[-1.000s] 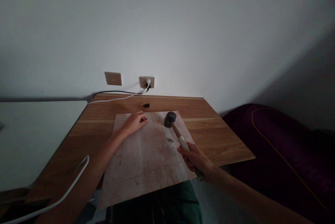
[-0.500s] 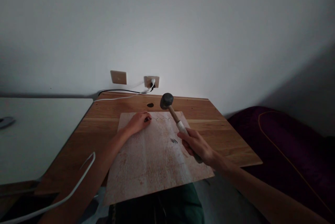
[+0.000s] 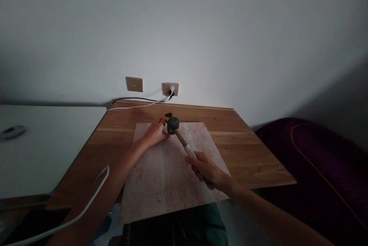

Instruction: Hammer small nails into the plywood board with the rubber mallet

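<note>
A pale, speckled board (image 3: 166,177) lies on a wooden desk (image 3: 247,157), its near edge hanging over my lap. My right hand (image 3: 205,169) is closed round the wooden handle of a hammer (image 3: 181,140). The hammer's dark head (image 3: 173,125) sits low over the board's far edge, right beside the fingertips of my left hand (image 3: 155,132). That hand rests on the board with fingers pinched together on something too small to make out.
A white cable (image 3: 86,203) runs across my left forearm. Two wall sockets (image 3: 170,89) with plugged cables sit behind the desk. A white table (image 3: 43,146) stands to the left, a dark purple seat (image 3: 322,169) to the right.
The hammer rose off the board, swung left, and its head has come down next to my left fingertips. My left hand stayed in place on the board.
</note>
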Available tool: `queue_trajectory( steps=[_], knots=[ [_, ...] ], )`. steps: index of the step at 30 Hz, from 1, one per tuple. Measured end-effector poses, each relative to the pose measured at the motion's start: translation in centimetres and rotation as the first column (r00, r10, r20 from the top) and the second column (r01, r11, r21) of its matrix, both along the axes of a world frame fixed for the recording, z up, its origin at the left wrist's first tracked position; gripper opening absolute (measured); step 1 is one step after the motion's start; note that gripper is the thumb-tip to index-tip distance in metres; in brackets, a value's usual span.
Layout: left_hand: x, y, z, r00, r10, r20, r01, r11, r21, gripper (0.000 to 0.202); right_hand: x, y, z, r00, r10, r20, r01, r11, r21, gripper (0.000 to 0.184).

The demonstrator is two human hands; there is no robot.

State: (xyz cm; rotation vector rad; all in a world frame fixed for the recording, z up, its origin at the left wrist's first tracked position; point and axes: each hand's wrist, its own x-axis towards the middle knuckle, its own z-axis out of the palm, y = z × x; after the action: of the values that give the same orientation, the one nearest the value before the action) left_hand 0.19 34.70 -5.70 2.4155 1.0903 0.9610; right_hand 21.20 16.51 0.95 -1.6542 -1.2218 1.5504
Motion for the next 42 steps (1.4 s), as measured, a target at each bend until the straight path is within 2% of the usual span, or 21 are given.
queue_trajectory(
  steps=[2,6,9,12,16,19,21,25,27,31,33,38,42],
  knots=[
    [0.0,0.0,0.2,1.000,-0.011,-0.014,0.011,1.000,0.010,0.041,0.0,-0.2,-0.2,1.000,-0.013,-0.002,0.013,1.000,0.003,0.040],
    [0.1,0.0,0.5,0.995,-0.102,0.009,0.102,0.995,-0.002,0.011,0.4,-0.2,-0.7,0.997,-0.068,-0.046,0.070,0.997,0.038,0.043],
    [0.2,0.1,0.6,0.992,-0.125,0.029,0.125,0.992,-0.005,0.001,0.5,-0.1,-0.9,0.996,-0.076,-0.051,0.077,0.997,0.025,0.045],
    [0.3,0.1,0.7,0.991,-0.132,0.030,0.132,0.991,0.000,0.004,0.4,-0.2,-0.7,0.998,-0.059,-0.036,0.059,0.998,0.005,0.047],
    [0.2,0.1,0.6,0.988,-0.153,0.008,0.153,0.988,-0.010,0.007,0.0,-0.2,0.1,0.997,-0.048,-0.057,0.052,0.996,0.073,0.047],
    [0.0,0.1,0.4,0.996,-0.087,-0.013,0.087,0.996,-0.037,0.031,-0.3,0.0,0.5,0.997,-0.034,-0.075,0.042,0.994,0.101,0.046],
    [0.0,0.0,0.3,0.998,-0.057,-0.006,0.057,0.997,-0.043,0.046,-0.5,0.1,0.6,0.997,-0.012,-0.077,0.017,0.997,0.071,0.044],
    [0.1,0.0,0.3,0.999,-0.044,0.027,0.045,0.998,-0.040,0.055,-0.7,0.3,0.4,0.999,0.021,-0.049,-0.022,1.000,-0.020,0.043],
    [0.1,0.0,0.3,0.999,-0.042,0.032,0.043,0.998,-0.049,0.048,-0.7,0.4,0.4,0.997,0.007,-0.071,-0.008,1.000,-0.012,0.043],
    [0.1,0.2,0.3,0.992,-0.112,0.060,0.116,0.991,-0.067,0.015,-0.6,0.7,0.0,0.993,-0.048,-0.104,0.051,0.998,0.027,0.045],
    [0.1,0.3,0.2,0.988,-0.136,0.068,0.140,0.988,-0.062,0.007,-0.5,0.6,-0.4,0.992,-0.062,-0.106,0.065,0.998,0.017,0.045],
    [0.3,0.5,0.4,0.987,-0.149,0.064,0.152,0.988,-0.032,0.006,-0.1,0.2,-0.8,0.989,-0.083,-0.118,0.081,0.996,-0.027,0.045],
    [0.2,0.6,0.2,0.984,-0.166,0.061,0.168,0.985,-0.039,0.009,-0.2,0.3,-0.2,0.991,-0.088,-0.104,0.095,0.993,0.070,0.042]
  ],
)
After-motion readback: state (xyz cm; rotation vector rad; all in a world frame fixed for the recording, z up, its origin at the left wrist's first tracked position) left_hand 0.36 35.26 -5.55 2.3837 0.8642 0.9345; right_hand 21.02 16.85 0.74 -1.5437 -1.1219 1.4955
